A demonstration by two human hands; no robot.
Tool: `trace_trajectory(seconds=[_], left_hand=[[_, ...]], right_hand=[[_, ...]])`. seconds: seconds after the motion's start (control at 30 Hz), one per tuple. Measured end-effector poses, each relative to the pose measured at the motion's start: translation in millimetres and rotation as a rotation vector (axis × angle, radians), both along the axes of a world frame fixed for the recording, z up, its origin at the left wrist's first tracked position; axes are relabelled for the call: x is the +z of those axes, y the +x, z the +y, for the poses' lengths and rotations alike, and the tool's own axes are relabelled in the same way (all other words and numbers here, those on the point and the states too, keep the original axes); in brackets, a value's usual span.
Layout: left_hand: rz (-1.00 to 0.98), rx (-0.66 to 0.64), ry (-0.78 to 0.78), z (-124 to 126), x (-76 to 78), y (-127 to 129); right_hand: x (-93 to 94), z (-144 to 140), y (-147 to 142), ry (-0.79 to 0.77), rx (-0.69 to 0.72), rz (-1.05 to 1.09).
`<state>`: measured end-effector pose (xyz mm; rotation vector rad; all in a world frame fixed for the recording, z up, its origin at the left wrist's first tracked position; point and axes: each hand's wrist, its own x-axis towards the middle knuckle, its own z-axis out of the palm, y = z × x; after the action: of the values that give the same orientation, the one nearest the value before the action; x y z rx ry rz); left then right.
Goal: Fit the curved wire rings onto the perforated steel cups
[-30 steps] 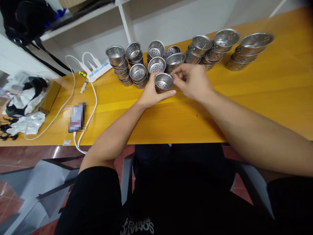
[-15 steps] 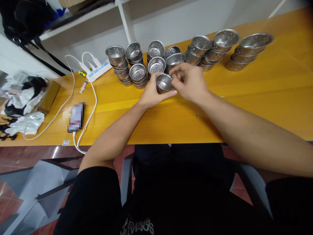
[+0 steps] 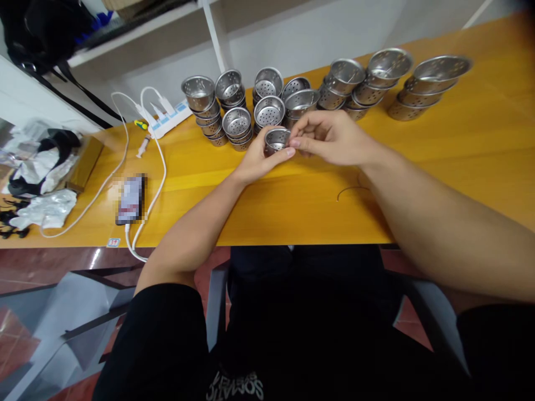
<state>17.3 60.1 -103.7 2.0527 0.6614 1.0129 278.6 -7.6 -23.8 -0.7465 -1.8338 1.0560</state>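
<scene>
A small perforated metal cup (image 3: pixel 276 140) rests in my left hand (image 3: pixel 261 156), its fingers behind the cup and the thumb along the front. My right hand (image 3: pixel 330 136) is at the right of the cup's rim, thumb and fingertips pinched together. Whatever lies in that pinch is too small to make out. A thin curved wire (image 3: pixel 350 188) lies on the table just below my right wrist. Just behind my hands stand stacks of similar cups, among them a front middle stack (image 3: pixel 268 111) and one by my right fingers (image 3: pixel 301 101).
More cup stacks stand left (image 3: pixel 198 93) and right (image 3: pixel 441 75) along the back of the wooden table (image 3: pixel 192 206). A white power strip (image 3: pixel 169 120), a syringe (image 3: pixel 143 146) and a phone (image 3: pixel 131 199) with white cables are on the left. Plastic bags (image 3: pixel 45 210) lie farther left.
My right hand has turned and shifted slightly lower at the cup's rim. The cup has tilted and my left thumb now covers more of it. More of the wire shows.
</scene>
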Motion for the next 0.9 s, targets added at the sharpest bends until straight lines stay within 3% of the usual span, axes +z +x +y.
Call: trace_trajectory(seconds=[0.17, 0.33, 0.63, 0.9], left_hand=[[-0.017, -0.048, 0.131, 6.5, -13.0, 3.1], [0.061, -0.016, 0.216, 15.2, -26.0, 4.1], [0.106, 0.061, 0.138, 7.4, -16.3, 5.0], [0.136, 0.071, 0.175, 3.5, -10.3, 3.8]], right_hand=[[-4.8, 3.4, -1.3, -0.042, 0.032, 0.044], [-9.3, 7.2, -1.3, -0.066, 0.031, 0.043], [-1.6, 2.8, -6.4, -0.063, -0.085, -0.081], [-1.8, 1.3, -8.8, -0.077, -0.110, -0.074]])
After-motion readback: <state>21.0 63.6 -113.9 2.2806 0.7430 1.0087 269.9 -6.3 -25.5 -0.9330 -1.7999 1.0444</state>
